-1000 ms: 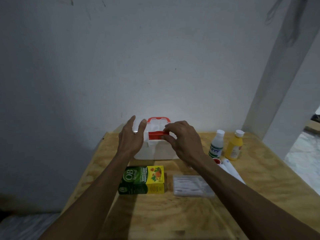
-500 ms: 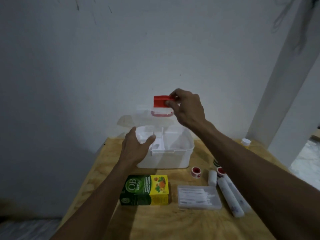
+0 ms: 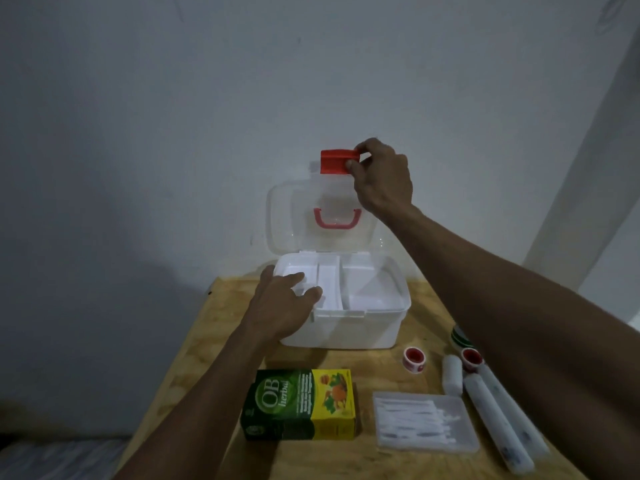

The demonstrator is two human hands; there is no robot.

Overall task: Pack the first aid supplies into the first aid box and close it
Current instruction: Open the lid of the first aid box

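Note:
The white first aid box (image 3: pixel 360 329) stands open at the table's far side. Its clear lid (image 3: pixel 287 216) is swung upright against the wall, a red handle showing through it. My right hand (image 3: pixel 382 176) pinches the lid's red latch (image 3: pixel 334 162) at the top. My left hand (image 3: pixel 282 308) rests on the box's front left rim, fingers on the white inner tray (image 3: pixel 327 284). In front lie a green and yellow OB herbal carton (image 3: pixel 299 405), a clear case of cotton swabs (image 3: pixel 426 422), two red-cored tape rolls (image 3: pixel 414 359), a small gauze roll (image 3: pixel 452 374) and two long white tubes (image 3: pixel 498 427).
A plywood table (image 3: pixel 214 341) stands against a grey wall; its left edge drops to the floor. A green-labelled bottle (image 3: pixel 459 337) shows partly behind my right forearm. A white pillar (image 3: pixel 588 168) rises at the right.
My right hand has lifted the lid by its red latch from shut to fully upright. My left hand moved from the lid to the box's front rim. The view tilted down.

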